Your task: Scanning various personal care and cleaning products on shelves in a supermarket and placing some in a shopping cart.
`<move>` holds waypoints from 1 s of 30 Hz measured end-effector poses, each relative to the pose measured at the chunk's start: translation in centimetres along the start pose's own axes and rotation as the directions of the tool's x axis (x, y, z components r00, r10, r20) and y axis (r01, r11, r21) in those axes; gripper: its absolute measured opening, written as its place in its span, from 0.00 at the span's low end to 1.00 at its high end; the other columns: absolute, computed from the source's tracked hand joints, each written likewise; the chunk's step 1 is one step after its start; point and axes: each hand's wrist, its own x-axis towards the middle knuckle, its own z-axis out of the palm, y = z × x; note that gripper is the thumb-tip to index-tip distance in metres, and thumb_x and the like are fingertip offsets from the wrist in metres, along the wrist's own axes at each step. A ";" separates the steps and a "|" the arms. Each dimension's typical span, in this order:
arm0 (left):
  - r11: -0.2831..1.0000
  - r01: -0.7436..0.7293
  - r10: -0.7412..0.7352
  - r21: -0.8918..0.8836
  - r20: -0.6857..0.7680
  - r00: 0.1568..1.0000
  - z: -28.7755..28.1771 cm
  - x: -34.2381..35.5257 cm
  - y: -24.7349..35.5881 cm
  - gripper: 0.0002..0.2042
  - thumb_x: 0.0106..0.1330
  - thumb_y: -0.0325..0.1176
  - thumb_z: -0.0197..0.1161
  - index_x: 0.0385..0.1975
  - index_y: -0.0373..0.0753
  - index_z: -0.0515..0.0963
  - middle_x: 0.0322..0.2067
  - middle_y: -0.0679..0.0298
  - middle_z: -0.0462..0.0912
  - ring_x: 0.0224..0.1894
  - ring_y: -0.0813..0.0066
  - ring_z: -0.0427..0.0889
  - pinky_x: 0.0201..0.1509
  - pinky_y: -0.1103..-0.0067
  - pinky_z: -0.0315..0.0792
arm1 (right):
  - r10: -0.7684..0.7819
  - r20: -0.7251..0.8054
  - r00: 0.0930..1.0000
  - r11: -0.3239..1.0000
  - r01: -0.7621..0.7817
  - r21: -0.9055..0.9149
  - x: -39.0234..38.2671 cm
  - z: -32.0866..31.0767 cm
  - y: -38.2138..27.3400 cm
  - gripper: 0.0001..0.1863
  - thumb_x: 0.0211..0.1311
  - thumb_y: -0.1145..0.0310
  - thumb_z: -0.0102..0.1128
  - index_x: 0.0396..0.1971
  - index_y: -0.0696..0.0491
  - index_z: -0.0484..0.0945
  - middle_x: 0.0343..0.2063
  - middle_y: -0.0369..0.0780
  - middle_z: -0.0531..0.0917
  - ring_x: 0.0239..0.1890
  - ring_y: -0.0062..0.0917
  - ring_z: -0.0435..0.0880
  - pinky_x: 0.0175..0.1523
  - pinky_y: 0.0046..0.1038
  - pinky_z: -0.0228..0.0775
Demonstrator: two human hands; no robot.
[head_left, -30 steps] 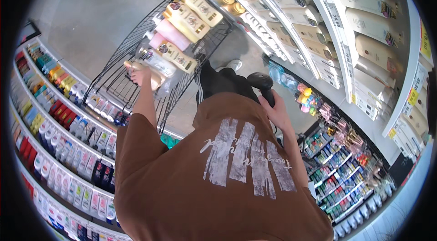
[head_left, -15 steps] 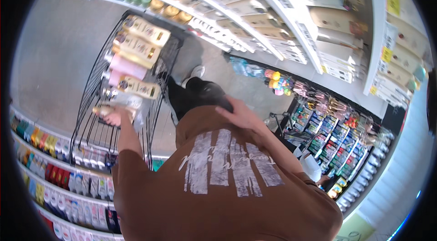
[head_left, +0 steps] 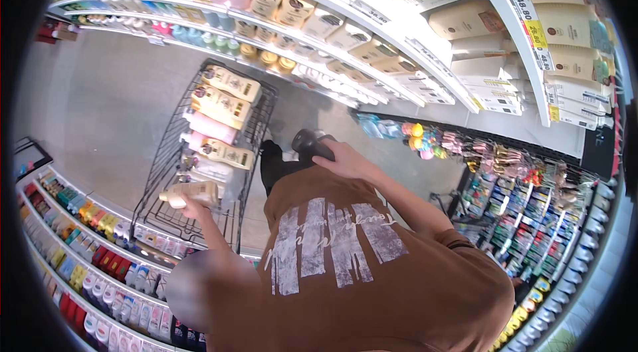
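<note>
My left hand (head_left: 193, 210) is closed round a beige bottle (head_left: 203, 191), holding it tilted over the lower end of a black wire shopping cart (head_left: 151, 159). Beside it in the cart lie several bottles in a row: cream bottles (head_left: 230, 83) with dark labels, a pink bottle (head_left: 211, 128), and a pale, clear-looking one (head_left: 205, 171). In front of my brown shirt, my right hand (head_left: 349, 159) has its fingers wrapped round a black rounded object (head_left: 312, 144); its kind is not clear.
Shelves of bottles and pouches (head_left: 345, 36) rise along the far side and right. At lower left stand more shelves of colourful bottles (head_left: 100, 259). A rack of small packaged goods (head_left: 512, 219) is at right. Grey floor (head_left: 100, 99) lies left of the cart.
The view has shifted, so the cart sits lower and farther right. The beige bottle in my left hand shows more plainly. My right hand's grip on the black object is now clearer.
</note>
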 end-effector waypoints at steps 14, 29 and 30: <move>0.354 0.864 0.428 -0.357 0.884 0.190 11.6 -27.0 21.2 0.50 0.57 0.64 0.67 0.76 0.47 0.56 0.73 0.49 0.60 0.73 0.44 0.64 0.69 0.28 0.55 | -0.382 -0.170 0.908 0.903 0.406 0.143 -1.5 -3.3 1.3 0.26 0.67 0.54 0.67 0.48 0.64 0.76 0.30 0.50 0.84 0.33 0.35 0.83 0.42 0.37 0.74; 0.839 0.530 -0.189 0.121 0.979 0.076 19.6 -36.2 16.5 0.37 0.79 0.63 0.37 0.72 0.35 0.63 0.63 0.50 0.76 0.63 0.54 0.79 0.67 0.61 0.75 | 0.094 -0.128 0.987 0.582 0.050 0.812 -16.1 -7.0 1.7 0.13 0.74 0.63 0.61 0.41 0.59 0.75 0.20 0.30 0.74 0.18 0.11 0.70 0.22 0.20 0.61; 0.856 0.500 -0.201 0.131 0.975 0.090 19.5 -36.4 15.8 0.36 0.79 0.62 0.39 0.71 0.35 0.65 0.62 0.51 0.78 0.62 0.56 0.79 0.66 0.62 0.75 | 0.104 -0.122 0.987 0.577 0.040 0.816 -16.9 -7.3 1.1 0.13 0.74 0.63 0.61 0.41 0.59 0.75 0.20 0.30 0.74 0.18 0.11 0.70 0.22 0.20 0.61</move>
